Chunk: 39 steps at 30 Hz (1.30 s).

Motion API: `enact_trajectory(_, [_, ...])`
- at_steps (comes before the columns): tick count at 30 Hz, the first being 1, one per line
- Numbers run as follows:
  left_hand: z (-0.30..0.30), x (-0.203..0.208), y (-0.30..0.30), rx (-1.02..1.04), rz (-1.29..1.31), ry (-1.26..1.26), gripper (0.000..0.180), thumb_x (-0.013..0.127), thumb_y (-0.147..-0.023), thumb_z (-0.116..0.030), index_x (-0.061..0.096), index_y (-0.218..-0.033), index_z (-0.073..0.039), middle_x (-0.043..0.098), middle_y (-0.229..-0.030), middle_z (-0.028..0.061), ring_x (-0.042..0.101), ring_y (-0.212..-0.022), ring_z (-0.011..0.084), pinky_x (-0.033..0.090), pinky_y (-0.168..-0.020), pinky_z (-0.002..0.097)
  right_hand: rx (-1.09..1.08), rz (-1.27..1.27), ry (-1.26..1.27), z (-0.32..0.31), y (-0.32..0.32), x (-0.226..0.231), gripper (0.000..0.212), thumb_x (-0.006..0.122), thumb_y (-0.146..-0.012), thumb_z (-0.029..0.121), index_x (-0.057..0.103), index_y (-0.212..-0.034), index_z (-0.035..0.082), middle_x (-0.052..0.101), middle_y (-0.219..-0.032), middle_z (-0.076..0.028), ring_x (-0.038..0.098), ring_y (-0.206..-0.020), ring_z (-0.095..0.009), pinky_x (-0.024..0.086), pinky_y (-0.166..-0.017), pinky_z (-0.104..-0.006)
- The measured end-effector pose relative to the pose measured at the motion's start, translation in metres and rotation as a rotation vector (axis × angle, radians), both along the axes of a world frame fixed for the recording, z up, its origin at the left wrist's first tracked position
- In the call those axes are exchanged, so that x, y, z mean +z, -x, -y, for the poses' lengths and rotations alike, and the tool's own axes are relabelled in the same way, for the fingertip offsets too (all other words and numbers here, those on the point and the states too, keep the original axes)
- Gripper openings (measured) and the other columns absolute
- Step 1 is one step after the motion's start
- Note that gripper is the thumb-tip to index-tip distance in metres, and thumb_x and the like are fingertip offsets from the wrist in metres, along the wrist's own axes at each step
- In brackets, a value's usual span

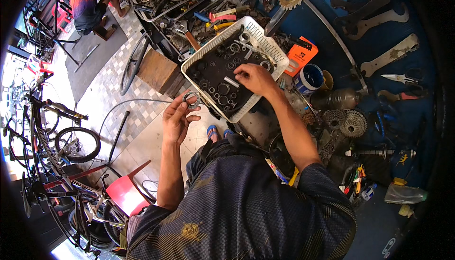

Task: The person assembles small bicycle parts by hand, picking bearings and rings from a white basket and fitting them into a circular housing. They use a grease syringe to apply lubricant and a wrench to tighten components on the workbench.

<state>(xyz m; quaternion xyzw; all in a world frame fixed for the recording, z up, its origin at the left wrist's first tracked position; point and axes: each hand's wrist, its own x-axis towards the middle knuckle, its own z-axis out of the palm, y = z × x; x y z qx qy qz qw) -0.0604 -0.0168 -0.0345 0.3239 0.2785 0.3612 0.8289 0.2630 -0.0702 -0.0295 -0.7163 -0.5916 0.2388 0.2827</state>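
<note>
My left hand (174,122) is closed on a ring-shaped metal part (197,102), pinched between thumb and fingers just off the near left side of a white plastic basket (279,53). Over the basket, my right hand (259,79) has its fingers curled and drawn together; whatever they hold, if anything, is hidden. Beside its fingertips lies a short silver cylinder (231,81). Dark, greasy material lines the basket. Several small rings, nuts and bearing-like pieces lie on it, among them a larger ring (223,88). A long metal tool (249,46) rests near the far side.
Tools and greasy parts crowd the bench beyond the basket. An orange box (301,57), a blue-and-white tub (310,77) and cassette sprockets (353,123) stand right. Wrenches hang on the blue panel. A wooden block (156,70) and bicycles are left; another person (87,4) crouches far left.
</note>
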Motion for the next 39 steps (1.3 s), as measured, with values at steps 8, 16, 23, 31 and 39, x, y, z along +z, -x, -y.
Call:
enact_trajectory(8, [0.001,0.002,0.0,0.017,-0.052,-0.018,0.042,0.056,-0.106,-0.01,0.052,-0.146,0.004,0.07,-0.125,0.0206,0.074,-0.101,0.0287,0.067,-0.075,0.0376,0.222,0.045,0.09,0.008,0.054,0.002,0.017,0.076,-0.088,0.024,0.075,-0.097,0.01,0.072,-0.094,-0.012,0.072,-0.088,-0.031,0.056,-0.077,-0.0447])
enact_trajectory(16, [0.002,0.008,0.002,0.059,-0.095,-0.032,0.043,0.055,-0.109,-0.022,0.055,-0.142,0.005,0.072,-0.122,0.0207,0.075,-0.1,0.0298,0.067,-0.075,0.039,-0.197,0.11,-0.031,0.001,-0.01,0.021,0.025,0.074,-0.093,0.023,0.071,-0.114,0.01,0.074,-0.097,-0.011,0.071,-0.084,-0.028,0.055,-0.072,-0.0418])
enact_trajectory(23, [0.004,0.007,-0.005,0.073,-0.075,-0.019,0.037,0.056,-0.108,-0.02,0.059,-0.135,0.005,0.072,-0.121,0.022,0.075,-0.103,0.0333,0.067,-0.076,0.0401,-0.238,0.079,-0.1,-0.001,-0.032,0.024,0.026,0.073,-0.094,0.02,0.071,-0.117,0.008,0.074,-0.092,-0.008,0.07,-0.078,-0.023,0.054,-0.069,-0.0391])
enact_trajectory(31, [0.003,0.008,-0.003,0.097,-0.047,-0.027,0.023,0.059,-0.107,-0.018,0.063,-0.121,0.0,0.071,-0.119,0.0208,0.074,-0.106,0.0357,0.067,-0.077,0.0409,-0.163,0.094,-0.078,-0.01,-0.006,0.021,0.022,0.071,-0.094,0.02,0.069,-0.114,0.01,0.075,-0.098,-0.011,0.072,-0.09,-0.033,0.056,-0.079,-0.0445])
enact_trajectory(39, [0.003,0.009,-0.011,0.057,-0.002,-0.005,0.021,0.058,-0.107,-0.019,0.063,-0.118,-0.001,0.071,-0.121,0.0208,0.073,-0.109,0.0366,0.068,-0.077,0.0407,-0.276,-0.014,-0.146,0.06,-0.046,0.052,0.021,0.07,-0.096,0.016,0.07,-0.116,0.007,0.077,-0.1,-0.012,0.074,-0.086,-0.025,0.057,-0.074,-0.0379])
